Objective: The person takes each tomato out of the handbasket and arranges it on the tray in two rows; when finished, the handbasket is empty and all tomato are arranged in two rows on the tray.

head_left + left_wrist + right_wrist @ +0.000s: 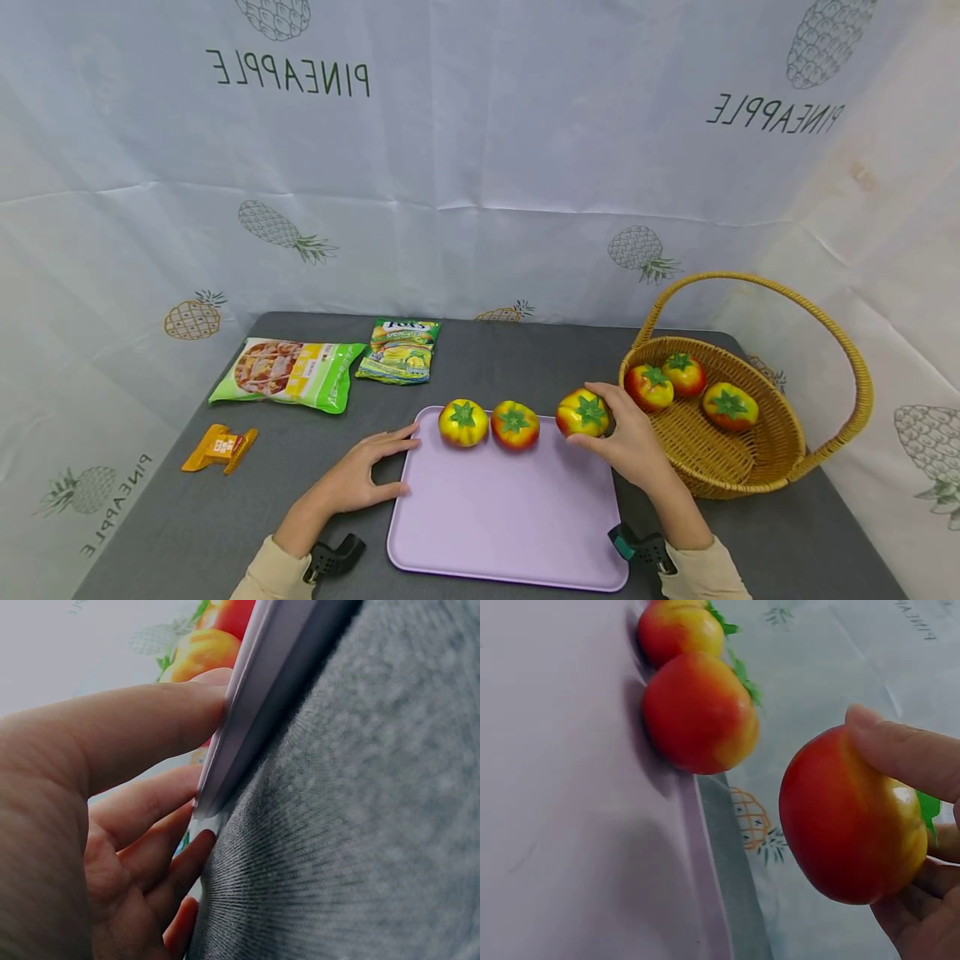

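Red-and-yellow plastic tomato (582,412), held by curled fingers of the right hand (628,442) just above the lilac rectangular tray's (510,508) far right corner beside two others, while the left hand (360,479), fingers straight, steadies the tray's left edge.

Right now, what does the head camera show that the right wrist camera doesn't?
Only the head view shows the wicker basket holding three tomatoes, two snack bags, the orange clip and the left hand at the tray's edge. Only the right wrist view shows the held tomato's red underside. Both show the right hand gripping a tomato beside two tomatoes on the purple tray.
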Demonstrator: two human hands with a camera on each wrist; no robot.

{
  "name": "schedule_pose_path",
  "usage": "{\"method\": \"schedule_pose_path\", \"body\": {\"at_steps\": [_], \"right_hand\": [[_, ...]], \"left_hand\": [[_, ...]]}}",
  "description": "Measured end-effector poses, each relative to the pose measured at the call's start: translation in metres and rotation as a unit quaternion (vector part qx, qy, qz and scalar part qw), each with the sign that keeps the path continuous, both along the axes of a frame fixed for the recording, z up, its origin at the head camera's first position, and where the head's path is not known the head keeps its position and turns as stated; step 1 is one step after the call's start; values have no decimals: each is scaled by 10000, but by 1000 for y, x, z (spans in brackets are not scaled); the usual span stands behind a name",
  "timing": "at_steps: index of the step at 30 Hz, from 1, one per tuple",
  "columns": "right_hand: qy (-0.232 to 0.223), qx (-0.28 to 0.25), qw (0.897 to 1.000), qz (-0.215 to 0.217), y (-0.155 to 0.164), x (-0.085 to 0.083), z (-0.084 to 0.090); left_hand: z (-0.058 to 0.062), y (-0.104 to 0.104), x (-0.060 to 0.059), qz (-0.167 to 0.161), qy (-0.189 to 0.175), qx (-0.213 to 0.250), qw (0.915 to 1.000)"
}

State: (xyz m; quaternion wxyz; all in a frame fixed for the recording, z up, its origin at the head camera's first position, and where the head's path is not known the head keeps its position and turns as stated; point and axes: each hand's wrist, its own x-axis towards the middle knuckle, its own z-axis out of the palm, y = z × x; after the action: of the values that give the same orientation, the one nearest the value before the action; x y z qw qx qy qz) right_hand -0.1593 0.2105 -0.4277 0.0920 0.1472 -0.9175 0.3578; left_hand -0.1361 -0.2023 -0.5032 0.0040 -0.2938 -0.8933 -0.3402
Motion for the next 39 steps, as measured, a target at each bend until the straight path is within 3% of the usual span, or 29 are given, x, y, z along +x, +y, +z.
{"method": "schedule_pose_path", "body": {"at_steps": [14,20,39], "right_hand": [[-656,298,9942,801,-6,-11,-24],[-803,155,9914,1023,-7,-14,-30],[-1102,-60,9885,1032,-4,-18,-37]], "left_hand": [[1,1,-1,-58,54,49,10000],[3,1,-1,-63,31,58,10000],[0,0,0,-63,37,49,10000]]}}
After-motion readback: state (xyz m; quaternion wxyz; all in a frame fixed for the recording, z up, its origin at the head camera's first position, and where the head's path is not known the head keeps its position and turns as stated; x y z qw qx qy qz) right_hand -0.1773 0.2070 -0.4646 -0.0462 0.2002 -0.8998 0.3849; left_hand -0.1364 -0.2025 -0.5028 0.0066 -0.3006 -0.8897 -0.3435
